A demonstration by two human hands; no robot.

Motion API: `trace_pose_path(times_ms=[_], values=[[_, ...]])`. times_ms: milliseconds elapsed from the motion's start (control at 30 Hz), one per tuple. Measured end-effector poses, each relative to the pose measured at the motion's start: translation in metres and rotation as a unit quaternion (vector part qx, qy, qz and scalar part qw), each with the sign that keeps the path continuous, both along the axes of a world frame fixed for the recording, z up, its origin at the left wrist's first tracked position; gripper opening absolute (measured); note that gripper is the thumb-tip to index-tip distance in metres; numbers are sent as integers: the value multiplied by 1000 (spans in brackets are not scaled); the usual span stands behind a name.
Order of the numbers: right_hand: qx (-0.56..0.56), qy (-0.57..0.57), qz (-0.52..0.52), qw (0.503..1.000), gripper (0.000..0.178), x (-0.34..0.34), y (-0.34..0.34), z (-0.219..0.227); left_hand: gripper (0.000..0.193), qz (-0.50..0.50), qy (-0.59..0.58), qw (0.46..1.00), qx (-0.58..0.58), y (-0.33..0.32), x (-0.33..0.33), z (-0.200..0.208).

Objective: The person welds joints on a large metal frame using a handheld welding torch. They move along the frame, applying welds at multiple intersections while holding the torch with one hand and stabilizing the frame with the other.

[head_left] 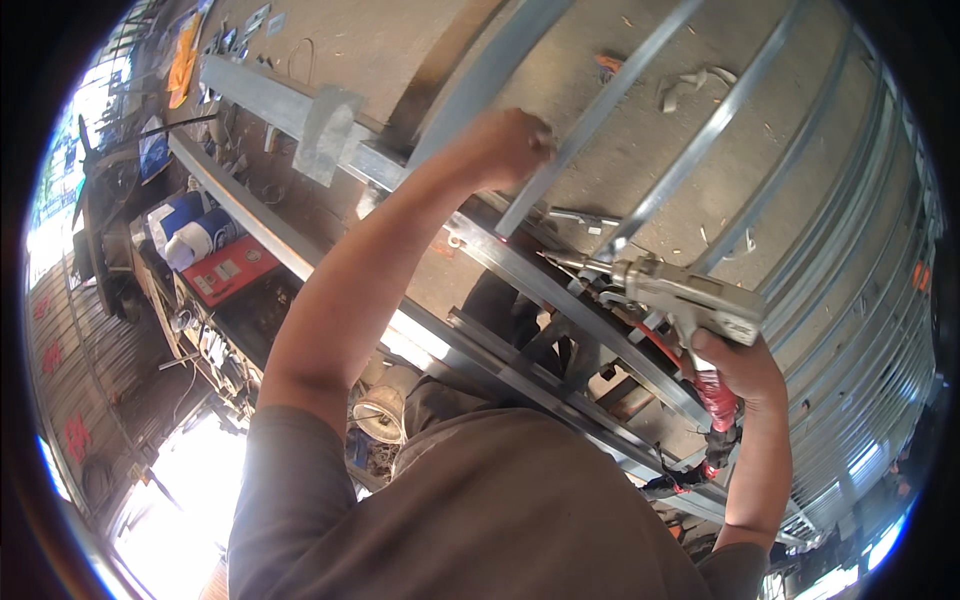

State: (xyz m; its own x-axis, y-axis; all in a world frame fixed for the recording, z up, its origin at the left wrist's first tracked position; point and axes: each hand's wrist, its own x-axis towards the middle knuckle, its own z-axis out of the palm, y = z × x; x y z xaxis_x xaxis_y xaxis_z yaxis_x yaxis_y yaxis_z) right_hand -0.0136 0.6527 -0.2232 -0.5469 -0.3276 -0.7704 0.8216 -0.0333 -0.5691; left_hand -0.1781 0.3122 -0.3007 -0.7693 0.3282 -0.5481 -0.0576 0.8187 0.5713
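Observation:
In my right hand [745, 368] is a silver welding gun [690, 297], gripped by its red-wrapped handle. Its thin nozzle points left, above a square metal tube [590, 325] of a frame. My left hand [508, 150] is curled into a fist over the joint side of the frame, beside a slanting metal bar [600, 110]. Slight blur and the curled fingers hide whatever may be inside that fist. Several parallel metal bars run away from the tube toward the upper right. A dark, red-banded cable [715, 450] hangs from the gun's handle.
A grey patch of tape or cloth [328, 135] covers a long beam at upper left. At left are a red box [228, 270] and blue-and-white rolls [195, 235] on a bench. A bucket [382, 412] stands below the frame. A pale strap [695, 88] lies on the floor.

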Motion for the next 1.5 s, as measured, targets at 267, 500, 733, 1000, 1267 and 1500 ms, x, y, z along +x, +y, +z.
trace_pose_path(times_ms=[267, 500, 733, 1000, 1267, 1500], values=[[64, -43, 44, 996, 51, 40, 49, -1, 40, -53, -37, 998, 27, 85, 76, -8], [16, -29, 57, 998, 54, 40, 43, -18, 46, -52, -83, 994, 43, 86, 78, -21], [33, -13, 83, 996, 65, 38, 41, -21, 43, -42, -62, 996, 43, 89, 79, -23], [33, -24, 117, 992, 74, 35, 42, -21, 52, -60, -137, 988, 47, 86, 67, -20], [38, -32, 121, 991, 76, 34, 41, -17, 54, -63, -170, 983, 39, 88, 63, -19], [45, -51, 121, 990, 78, 35, 41, -16, 51, -131, -118, 984, 13, 91, 61, -21]])
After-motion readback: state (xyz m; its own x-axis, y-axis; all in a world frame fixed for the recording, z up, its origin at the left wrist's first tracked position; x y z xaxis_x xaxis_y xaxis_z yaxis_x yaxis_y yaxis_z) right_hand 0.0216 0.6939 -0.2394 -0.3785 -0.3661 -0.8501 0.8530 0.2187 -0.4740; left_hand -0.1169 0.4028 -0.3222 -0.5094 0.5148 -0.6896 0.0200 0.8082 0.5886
